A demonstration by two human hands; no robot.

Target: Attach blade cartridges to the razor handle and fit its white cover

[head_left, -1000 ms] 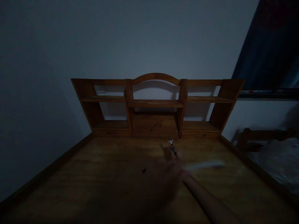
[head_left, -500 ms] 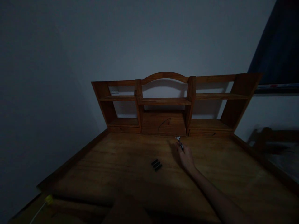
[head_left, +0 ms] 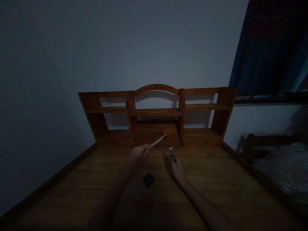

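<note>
My left hand (head_left: 140, 152), a little blurred, is closed on the handle of a toothbrush (head_left: 158, 140). The brush has a pale handle and a dark bristle head, which points up and to the right in front of the shelf unit. My right hand (head_left: 177, 167) grips a razor (head_left: 172, 154) by its dark handle, with the silvery head uppermost. Below and between my hands, several small black strips (head_left: 148, 180) lie side by side on the wooden desk (head_left: 101, 183); blur hides what they are.
A wooden shelf unit (head_left: 156, 112) stands along the desk's back edge against a pale wall (head_left: 120, 45). Raised wooden edges run along both sides of the desk. To the right are a dark curtain (head_left: 260, 54) and a bed frame (head_left: 271, 140) with whitish bedding (head_left: 284, 166). The light is dim.
My left hand has come up into view from below, holding the toothbrush. My right hand keeps its grip on the razor. The camera view has turned to the right.
</note>
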